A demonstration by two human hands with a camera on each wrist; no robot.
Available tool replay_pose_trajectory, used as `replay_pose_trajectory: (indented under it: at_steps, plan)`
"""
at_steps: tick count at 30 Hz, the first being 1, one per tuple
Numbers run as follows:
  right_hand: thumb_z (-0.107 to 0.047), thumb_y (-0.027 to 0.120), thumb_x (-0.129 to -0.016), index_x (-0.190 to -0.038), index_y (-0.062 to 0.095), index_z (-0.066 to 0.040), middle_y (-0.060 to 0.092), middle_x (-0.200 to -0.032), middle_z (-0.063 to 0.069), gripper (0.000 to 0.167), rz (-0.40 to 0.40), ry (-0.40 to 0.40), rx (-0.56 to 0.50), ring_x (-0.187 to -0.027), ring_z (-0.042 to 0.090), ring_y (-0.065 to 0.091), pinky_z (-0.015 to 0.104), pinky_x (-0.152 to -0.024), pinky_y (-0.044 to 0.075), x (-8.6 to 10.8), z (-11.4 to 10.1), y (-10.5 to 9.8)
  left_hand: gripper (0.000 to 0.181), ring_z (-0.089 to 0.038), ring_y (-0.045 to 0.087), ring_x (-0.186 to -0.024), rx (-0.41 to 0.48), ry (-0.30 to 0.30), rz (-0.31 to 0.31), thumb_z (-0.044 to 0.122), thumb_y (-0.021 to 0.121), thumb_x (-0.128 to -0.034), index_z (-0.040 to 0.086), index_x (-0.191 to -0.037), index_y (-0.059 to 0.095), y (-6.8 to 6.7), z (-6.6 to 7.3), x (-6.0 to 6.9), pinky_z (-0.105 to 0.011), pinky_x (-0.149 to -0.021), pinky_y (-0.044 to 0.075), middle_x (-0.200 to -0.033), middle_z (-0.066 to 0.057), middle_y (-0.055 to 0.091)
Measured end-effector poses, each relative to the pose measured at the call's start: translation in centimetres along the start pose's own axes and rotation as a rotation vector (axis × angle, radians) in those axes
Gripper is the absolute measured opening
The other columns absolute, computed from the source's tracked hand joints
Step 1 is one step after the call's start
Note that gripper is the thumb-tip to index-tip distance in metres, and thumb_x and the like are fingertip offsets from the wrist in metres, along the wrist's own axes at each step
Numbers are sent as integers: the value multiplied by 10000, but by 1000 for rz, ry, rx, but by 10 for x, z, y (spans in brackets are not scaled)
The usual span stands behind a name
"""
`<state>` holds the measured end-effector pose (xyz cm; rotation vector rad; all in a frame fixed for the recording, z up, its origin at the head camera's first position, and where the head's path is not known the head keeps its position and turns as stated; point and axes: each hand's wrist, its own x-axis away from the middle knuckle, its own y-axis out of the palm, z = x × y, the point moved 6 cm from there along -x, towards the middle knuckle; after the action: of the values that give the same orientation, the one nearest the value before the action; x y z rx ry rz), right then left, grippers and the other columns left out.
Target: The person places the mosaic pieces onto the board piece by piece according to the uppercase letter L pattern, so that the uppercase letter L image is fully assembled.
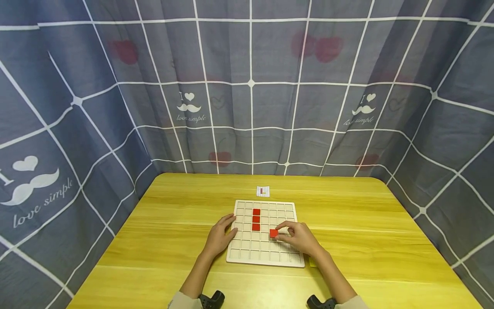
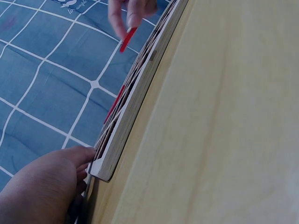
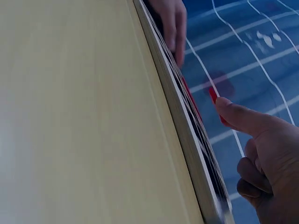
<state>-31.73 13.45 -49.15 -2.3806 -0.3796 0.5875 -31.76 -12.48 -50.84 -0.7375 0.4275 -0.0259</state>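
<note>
A white gridded board (image 1: pixel 247 253) lies on the table with three red squares (image 1: pixel 256 219) in a column in its cells. My right hand (image 1: pixel 302 238) pinches a red square tile (image 1: pixel 273 233) between thumb and fingers over the board's right half; in the right wrist view the tile (image 3: pixel 213 95) is held above the board's surface. At the board's left edge rests my left hand (image 1: pixel 220 236), thumb and fingers spread; the left wrist view shows this hand (image 2: pixel 51 182) touching the board near its corner (image 2: pixel 103 170).
Behind the board lies a small card (image 1: pixel 263 191) with a printed grid and coloured marks. Something yellow (image 1: pixel 312 262) lies beside the board's front right corner, partly under the right forearm. Patterned curtains (image 1: pixel 231 103) surround the wooden table (image 1: pixel 162 240).
</note>
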Motion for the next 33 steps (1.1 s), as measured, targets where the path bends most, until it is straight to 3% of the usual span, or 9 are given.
replay_pose_trajectory:
  at_steps: [6, 13, 24, 33]
  plan:
    - [-371, 718, -784, -963, 695, -240, 237, -469, -144, 223, 7, -30, 29, -430, 0, 159, 165, -386, 178, -13, -18, 25, 418, -310, 447, -1220, 6, -5, 2, 154, 637, -866, -1, -1247, 563, 0, 2, 0, -465, -1002, 358, -1319, -108, 501]
    - [-371, 729, -770, -949, 703, -213, 272, -466, -144, 240, 17, -28, 85, -429, -14, 178, 169, -378, 188, -20, -22, 44, 420, -300, 452, -1218, 5, 3, 3, 154, 638, -864, -1, -1246, 564, 2, 1, 0, -449, -1005, 360, -1318, -103, 502]
    - [-390, 717, -777, -954, 706, -212, 289, -446, -142, 252, 5, -13, 164, -419, -14, 174, 171, -384, 202, -20, -21, 49, 414, -309, 449, -1218, -4, 3, -1, 150, 632, -870, 0, -1249, 561, 0, 1, -1, -467, -995, 365, -1320, -106, 499]
    - [-391, 737, -754, -1015, 708, -217, 276, -470, -133, 314, -8, -16, 105, -429, -3, 175, 176, -392, 197, -18, -21, 47, 418, -312, 439, -1227, -8, -2, -2, 166, 632, -875, 3, -1253, 558, 0, -1, 0, -468, -996, 365, -1327, -109, 492]
